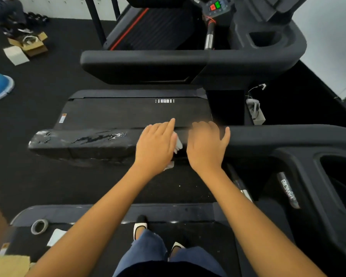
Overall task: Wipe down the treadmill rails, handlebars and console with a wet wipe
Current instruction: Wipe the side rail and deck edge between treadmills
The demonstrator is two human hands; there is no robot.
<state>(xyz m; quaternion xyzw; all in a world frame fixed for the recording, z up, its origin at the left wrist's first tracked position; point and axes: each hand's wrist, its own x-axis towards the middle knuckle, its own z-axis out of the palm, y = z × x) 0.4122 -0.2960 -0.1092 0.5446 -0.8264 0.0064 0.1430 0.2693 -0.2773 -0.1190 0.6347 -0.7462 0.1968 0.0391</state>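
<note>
Your left hand [155,143] lies flat, palm down, pressing the wipe [177,144] onto the handlebar [84,140]; it is not closed around it, the fingers stretched forward over the far edge. Only a white fold shows at the thumb side, with another scrap hanging below the bar by the wrist. Your right hand [206,144] rests just beside it, fingers spread and draped over the bar, holding nothing that you can see.

Watch that dangling part. Since the wipe is pinned by pressure alone, a quick stroke could let it slide out from under your palm and drop onto the belt [128,112] beyond the bar or the floor beneath it. The worn, cracked patch of padding to the left is a second risk: its torn edges could snag and shred the wipe, or flake further if you scrub hard. With the hands so close, the right may also get in the way of a rightward stroke.

Both arms reach forward, almost straight, wrists level with the bar, and you stand on the near treadmill's deck. The console [328,186] sits to your right.
</note>
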